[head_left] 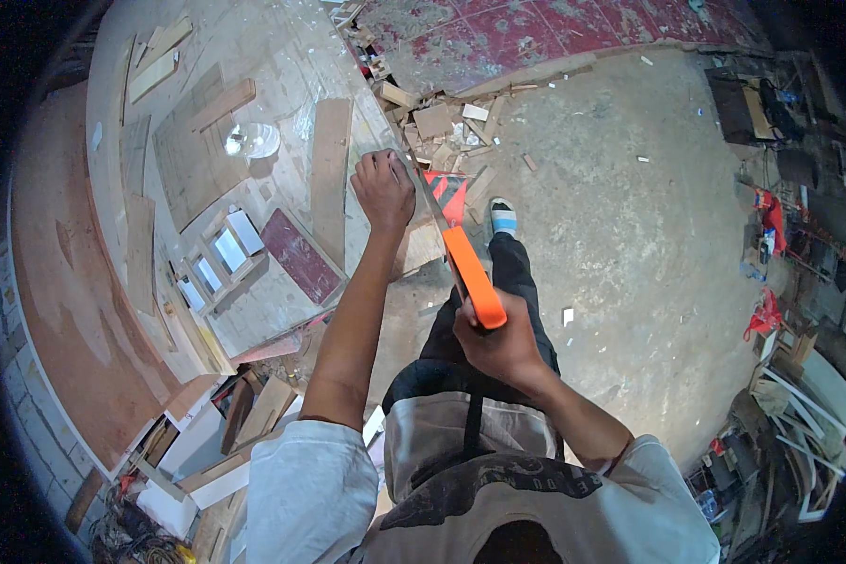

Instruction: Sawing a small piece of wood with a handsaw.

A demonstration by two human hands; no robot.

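My right hand [500, 340] is wrapped around the orange handle of a hand saw [473, 277], held in front of my body. The saw's narrow blade, seen nearly edge-on, runs forward along the workbench's right edge, close beside my left hand. At that edge, my left hand [383, 191] is closed with its fingers curled; what lies under them, if anything, is hidden. A red and grey patch shows beside the blade; I cannot tell what it belongs to. Just left of my left hand, a flat wooden board [331, 174] lies on the workbench [287, 193].
On the bench are a dark red board [299, 256], a small wooden frame [224, 252], a clear rounded container [252, 141] and wood strips [155, 75]. Offcuts [434, 122] litter the floor beyond the bench edge. Scrap wood [240, 423] is heaped at lower left, more [808, 395] at right.
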